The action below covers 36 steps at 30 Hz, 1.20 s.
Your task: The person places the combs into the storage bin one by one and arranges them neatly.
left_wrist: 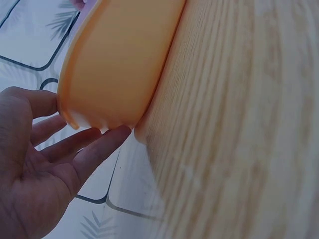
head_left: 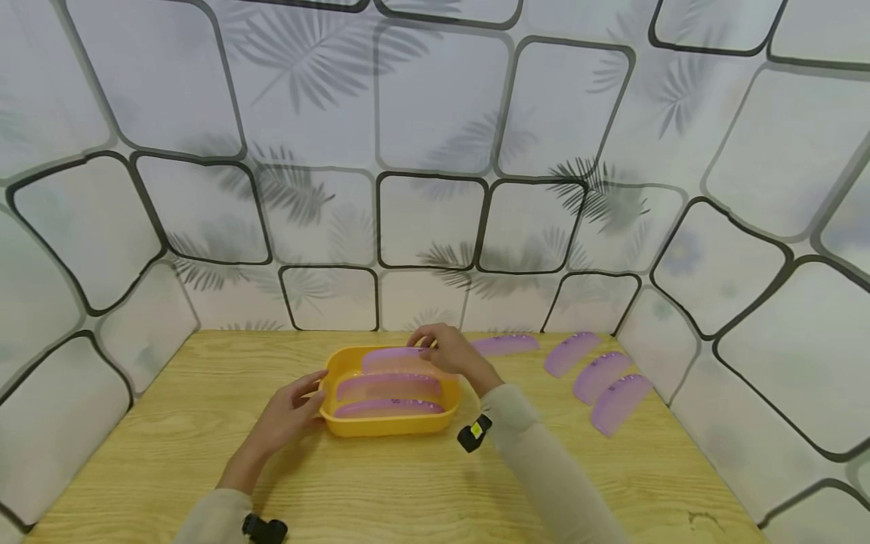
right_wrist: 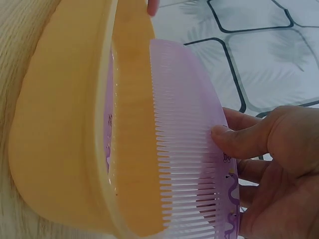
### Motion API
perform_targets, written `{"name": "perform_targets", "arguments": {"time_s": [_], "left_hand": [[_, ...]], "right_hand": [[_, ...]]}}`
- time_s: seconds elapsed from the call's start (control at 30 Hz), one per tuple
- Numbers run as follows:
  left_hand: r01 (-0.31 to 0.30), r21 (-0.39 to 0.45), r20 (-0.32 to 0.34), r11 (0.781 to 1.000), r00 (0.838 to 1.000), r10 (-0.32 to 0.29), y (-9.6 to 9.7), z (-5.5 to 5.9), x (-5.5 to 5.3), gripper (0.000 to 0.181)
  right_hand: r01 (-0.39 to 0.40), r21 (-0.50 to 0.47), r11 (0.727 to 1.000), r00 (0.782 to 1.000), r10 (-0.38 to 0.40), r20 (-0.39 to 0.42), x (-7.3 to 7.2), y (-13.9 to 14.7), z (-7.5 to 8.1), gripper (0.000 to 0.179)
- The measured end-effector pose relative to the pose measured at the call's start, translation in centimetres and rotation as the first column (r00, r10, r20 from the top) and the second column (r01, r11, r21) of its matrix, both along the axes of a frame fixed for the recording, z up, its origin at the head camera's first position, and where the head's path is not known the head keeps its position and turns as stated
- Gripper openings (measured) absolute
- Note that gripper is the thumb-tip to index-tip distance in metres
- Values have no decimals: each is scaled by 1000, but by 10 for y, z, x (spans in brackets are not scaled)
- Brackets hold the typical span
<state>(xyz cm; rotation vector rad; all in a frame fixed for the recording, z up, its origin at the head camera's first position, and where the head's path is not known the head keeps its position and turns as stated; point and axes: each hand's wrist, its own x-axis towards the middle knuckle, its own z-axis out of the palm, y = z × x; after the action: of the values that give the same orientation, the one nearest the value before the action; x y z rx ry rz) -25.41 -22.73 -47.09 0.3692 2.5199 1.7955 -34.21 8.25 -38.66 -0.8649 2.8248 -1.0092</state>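
A purple see-through comb (right_wrist: 187, 99) with a printed back edge is pinched between the thumb and fingers of my right hand (head_left: 445, 351). It stands on edge, teeth facing down, along the far side of a yellow plastic basin (head_left: 381, 428). Inside, in front of it, are a middle comb (head_left: 387, 387) and a front comb (head_left: 389, 409), lying parallel. At the basin's left end is my left hand (head_left: 288, 415). Its fairly straight fingers (left_wrist: 102, 152) touch the outer wall and the rim from outside.
Several more purple combs lie on the wooden table (head_left: 408, 483): a far comb (head_left: 506, 345) just behind my right hand, and others fanned out at the right, such as the nearest comb (head_left: 621, 404). A patterned white wall covering (head_left: 435, 219) encloses the table's back and sides.
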Motion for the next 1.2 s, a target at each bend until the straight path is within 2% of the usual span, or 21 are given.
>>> {"name": "perform_targets", "arguments": {"time_s": [0.23, 0.47, 0.63, 1.07, 1.2], "left_hand": [[-18, -22, -25, 1000, 1000, 17, 0, 1, 0, 53], [-7, -1, -56, 1000, 998, 7, 0, 0, -1, 52], [-10, 1, -59, 1000, 998, 10, 0, 0, 0, 52], [-8, 32, -60, 999, 998, 10, 1, -2, -1, 52], [0, 34, -57, 999, 998, 2, -1, -3, -2, 53]], "right_hand": [[-12, -22, 1000, 1000, 13, 16, -1, -6, -5, 23], [-20, -26, 999, 999, 21, 46, 2, -14, -4, 24], [-45, -25, 999, 997, 46, 65, 4, -18, -5, 24], [-91, -4, 996, 995, 91, 44, 3, -26, -14, 22], [-104, 13, 995, 992, 102, 70, 5, -28, -18, 21]]}}
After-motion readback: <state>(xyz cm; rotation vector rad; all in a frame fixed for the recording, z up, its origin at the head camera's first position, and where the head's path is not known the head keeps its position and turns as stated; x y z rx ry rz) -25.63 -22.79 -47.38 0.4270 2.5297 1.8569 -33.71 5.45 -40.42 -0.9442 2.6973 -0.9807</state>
